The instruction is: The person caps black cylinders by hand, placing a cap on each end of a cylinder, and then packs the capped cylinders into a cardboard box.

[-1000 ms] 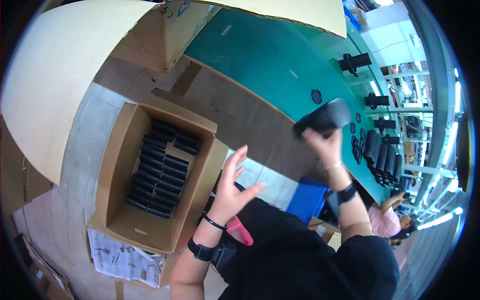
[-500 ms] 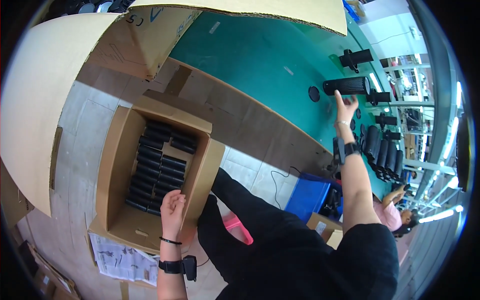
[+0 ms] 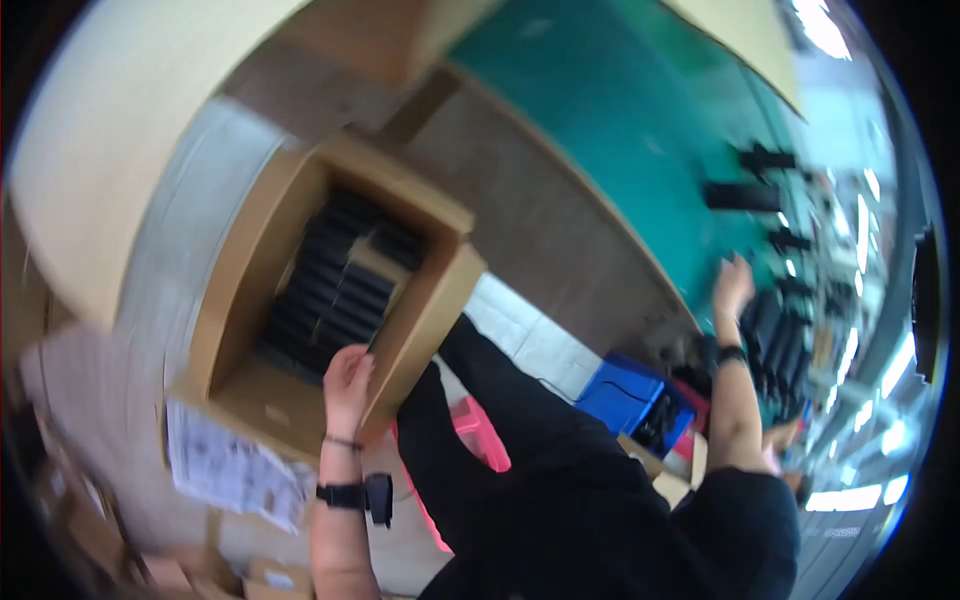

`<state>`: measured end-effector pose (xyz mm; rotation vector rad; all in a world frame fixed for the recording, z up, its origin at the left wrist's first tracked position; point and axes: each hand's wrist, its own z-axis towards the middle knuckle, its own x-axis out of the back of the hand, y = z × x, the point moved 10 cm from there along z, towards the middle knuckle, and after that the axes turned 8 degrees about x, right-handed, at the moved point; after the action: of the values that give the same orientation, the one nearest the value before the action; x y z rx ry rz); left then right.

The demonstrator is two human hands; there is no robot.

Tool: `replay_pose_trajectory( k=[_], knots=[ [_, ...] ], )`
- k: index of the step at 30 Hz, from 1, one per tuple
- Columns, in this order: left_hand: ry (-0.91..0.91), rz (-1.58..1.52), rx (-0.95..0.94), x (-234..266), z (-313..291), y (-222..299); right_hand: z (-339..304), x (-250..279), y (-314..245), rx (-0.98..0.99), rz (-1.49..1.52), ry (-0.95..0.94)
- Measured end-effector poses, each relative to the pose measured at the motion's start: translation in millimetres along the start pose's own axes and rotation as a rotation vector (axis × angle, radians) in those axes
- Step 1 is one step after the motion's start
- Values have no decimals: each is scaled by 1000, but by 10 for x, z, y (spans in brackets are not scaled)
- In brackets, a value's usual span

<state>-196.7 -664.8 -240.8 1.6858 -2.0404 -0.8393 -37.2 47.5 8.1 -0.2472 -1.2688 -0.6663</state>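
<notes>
My left hand [image 3: 348, 378] is at the near right side of an open cardboard box [image 3: 235, 270], its fingers loosely curled. What they hold, if anything, is hidden. Inside the box, rows of black cylinders [image 3: 335, 290] lie side by side. Over the green tabletop [image 3: 600, 110], my right hand [image 3: 733, 285] is stretched out, its fingers smeared by motion. Beyond it stands a ribbed black cylinder [image 3: 742, 196], apart from the hand. Several more black cylinders [image 3: 780, 340] are grouped just right of the right hand.
Large cardboard flaps [image 3: 150, 130] curve across the upper left. A blue bin [image 3: 622, 395] sits on the floor below the table edge, and a pink plastic object [image 3: 480, 435] is between my legs. Printed paper [image 3: 230, 465] lies by the box. Another person is partly visible at far right.
My right hand has left the ribbed cylinder and moved nearer along the table, toward the grouped cylinders. The view has shifted and blurred. My left hand stays by the box edge.
</notes>
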Motion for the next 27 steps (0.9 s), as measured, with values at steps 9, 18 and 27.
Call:
replay_pose_trajectory(
  k=[9, 18, 27],
  knots=[
    [304, -99, 253, 1087, 245, -1362, -1261, 169, -4307, 461, 762, -769],
    [622, -104, 436, 2071, 866, -3171, -2593, -1501, -6990, 1456, -141, -1229],
    [850, 136, 627, 2857, 1578, -4497, -3383, -4098, -7760, 1535, -663, -1516]
  ],
)
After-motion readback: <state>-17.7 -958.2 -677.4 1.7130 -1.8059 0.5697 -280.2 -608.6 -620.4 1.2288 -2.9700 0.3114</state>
